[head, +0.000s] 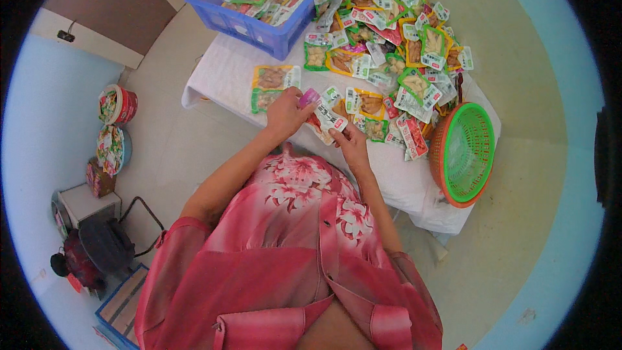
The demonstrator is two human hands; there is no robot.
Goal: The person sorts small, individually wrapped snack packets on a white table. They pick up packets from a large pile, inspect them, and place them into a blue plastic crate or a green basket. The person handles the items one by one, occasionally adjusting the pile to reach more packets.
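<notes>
Between both hands, over the table's near edge, is a purple and white food packet (324, 119). My left hand (286, 114) grips its purple end, while my right hand (351, 143) pinches the white end. Just beyond my left hand, a yellow-edged packet (276, 77) and a green-edged packet (265, 100) lie flat on the white cloth. Past my right hand spreads a large heap of mixed sealed packets (384, 53), edged in green, yellow and red. A yellow-edged packet (370, 103) lies at the heap's near side.
A blue plastic crate (243, 34) filled with packets stands at the far left of the cloth-covered table (223, 70). Nested plastic baskets (469, 153), green inside orange, tilt at the right edge. Left on the floor are tubs (116, 104) and a black chair (104, 245).
</notes>
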